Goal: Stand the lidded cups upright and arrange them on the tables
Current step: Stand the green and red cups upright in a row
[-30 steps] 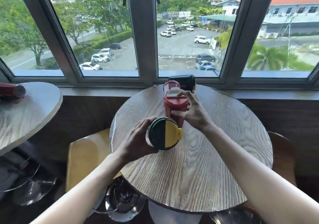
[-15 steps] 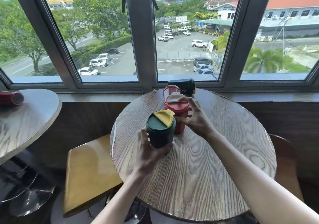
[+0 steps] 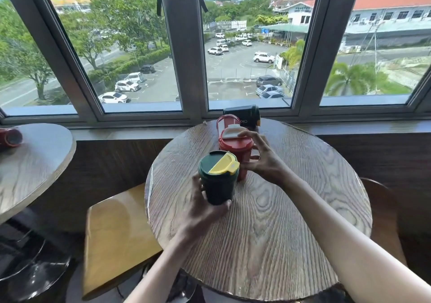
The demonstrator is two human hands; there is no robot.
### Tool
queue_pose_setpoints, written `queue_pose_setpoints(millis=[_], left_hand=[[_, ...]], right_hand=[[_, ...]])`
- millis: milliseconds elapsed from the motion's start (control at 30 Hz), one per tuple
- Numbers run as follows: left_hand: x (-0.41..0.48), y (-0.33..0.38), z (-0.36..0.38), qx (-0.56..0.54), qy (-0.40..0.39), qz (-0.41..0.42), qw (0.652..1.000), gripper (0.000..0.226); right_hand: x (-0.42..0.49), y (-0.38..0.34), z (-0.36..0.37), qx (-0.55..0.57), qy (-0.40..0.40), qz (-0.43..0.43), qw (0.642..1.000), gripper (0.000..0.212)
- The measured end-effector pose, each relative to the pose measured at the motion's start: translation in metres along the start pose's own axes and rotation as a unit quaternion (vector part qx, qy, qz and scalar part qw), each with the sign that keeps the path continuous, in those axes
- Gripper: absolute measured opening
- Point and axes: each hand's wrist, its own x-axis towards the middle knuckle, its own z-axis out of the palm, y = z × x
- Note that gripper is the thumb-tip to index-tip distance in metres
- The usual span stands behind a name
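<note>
A dark green cup with a yellow lid flap [image 3: 218, 179] stands upright on the round wooden table [image 3: 268, 232], and my left hand [image 3: 200, 209] wraps its lower body. Just behind it a red cup with a white lid flap [image 3: 235, 148] stands upright; my right hand [image 3: 261, 158] grips its side and lid. A black cup [image 3: 242, 115] lies on its side at the table's far edge by the window. Another red cup [image 3: 9, 137] lies on its side on the second table [image 3: 32, 169] at the left.
A yellow stool seat [image 3: 116, 237] sits between the two tables. A brown chair [image 3: 382, 209] is tucked at the right of the round table. The window ledge [image 3: 140, 127] runs right behind both tables. Dark stool bases stand low at the left.
My left hand has turned the green cup from lying lid-forward to upright and set it on the table beside the red cup. My right hand stays on the red cup.
</note>
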Motion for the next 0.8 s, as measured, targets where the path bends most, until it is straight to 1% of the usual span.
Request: queue_pose_setpoints(millis=[67, 100, 133, 200, 267, 367, 467, 567, 733, 800], left_hand=[[0.000, -0.002, -0.003, -0.002, -0.036, 0.000, 0.999, 0.073], [0.000, -0.002, -0.001, -0.007, -0.042, -0.005, 0.999, 0.078], [0.000, -0.001, 0.002, -0.014, -0.035, -0.006, 0.999, 0.083], [0.004, -0.002, 0.010, -0.019, 0.008, -0.015, 1.000, 0.088], [0.007, -0.006, 0.014, -0.028, 0.021, -0.033, 0.999, 0.085], [0.006, -0.005, 0.012, -0.017, -0.030, -0.022, 0.999, 0.077], [0.007, -0.001, 0.010, -0.007, -0.054, -0.005, 0.999, 0.071], [0.010, -0.003, 0.010, -0.031, -0.058, -0.013, 0.998, 0.071], [0.010, 0.000, 0.020, -0.038, -0.064, 0.012, 0.997, 0.073], [0.011, 0.002, 0.026, -0.037, -0.056, 0.027, 0.997, 0.070]], right_hand=[[0.002, 0.001, -0.001, 0.000, -0.004, 0.003, 1.000, 0.071], [0.003, 0.002, -0.002, -0.001, -0.010, 0.006, 1.000, 0.071], [0.005, 0.002, -0.004, 0.002, -0.019, 0.010, 1.000, 0.069], [0.007, 0.001, -0.008, 0.015, -0.037, 0.022, 0.999, 0.067], [0.009, -0.001, -0.013, 0.027, -0.053, 0.037, 0.998, 0.063], [0.011, -0.003, -0.018, 0.058, -0.071, 0.051, 0.994, 0.056], [0.011, -0.003, -0.017, 0.092, -0.071, 0.060, 0.991, 0.049], [0.009, -0.003, -0.017, 0.113, -0.067, 0.065, 0.989, 0.050], [0.006, -0.007, -0.019, 0.183, -0.064, 0.075, 0.978, 0.052], [0.006, -0.008, -0.020, 0.180, -0.064, 0.081, 0.978, 0.054]])
